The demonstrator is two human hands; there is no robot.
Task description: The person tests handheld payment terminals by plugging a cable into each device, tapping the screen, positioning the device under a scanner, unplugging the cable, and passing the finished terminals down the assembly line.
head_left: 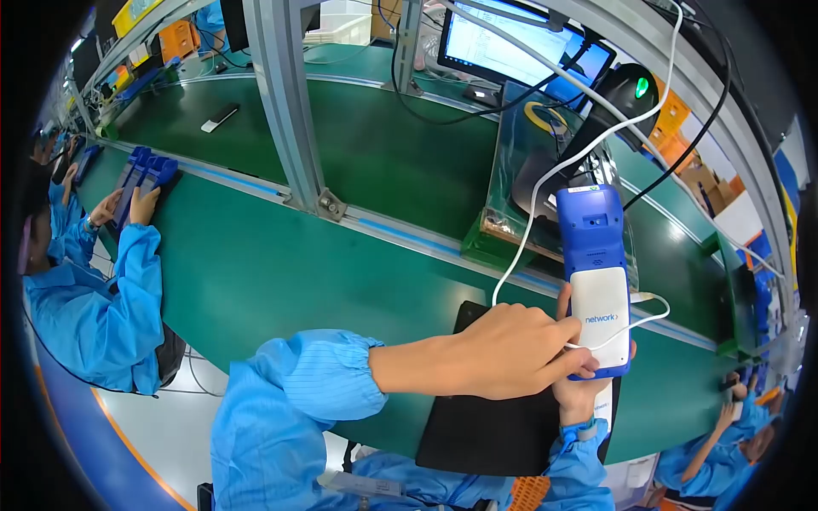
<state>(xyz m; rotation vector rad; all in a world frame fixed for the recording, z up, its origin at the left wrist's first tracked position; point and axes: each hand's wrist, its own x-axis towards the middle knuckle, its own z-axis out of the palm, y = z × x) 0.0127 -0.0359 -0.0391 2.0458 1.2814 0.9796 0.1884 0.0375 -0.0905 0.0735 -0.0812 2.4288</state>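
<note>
Now the right hand (577, 397) clasps the blue-and-white device (599, 289), long axis pointing away, above the desk's (341, 289) near side, while the left hand (503, 351) pinches the white cable (651, 318) over its lower end.

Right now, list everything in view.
Handheld device: one, blue and white, in right hand
Cables: several, white and black, overhead, one at left fingers
Mat: one, black, beneath hands
Workbench: green, across view
Frame: grey metal, over workbench
Scanner: one, black, upper right
Monitor: lit, top
Bin: white, top
Crates: orange, both sides
Co-workers: several, blue-clad, both sides
Left hand, right hand: bare, blue sleeves, at device
</note>
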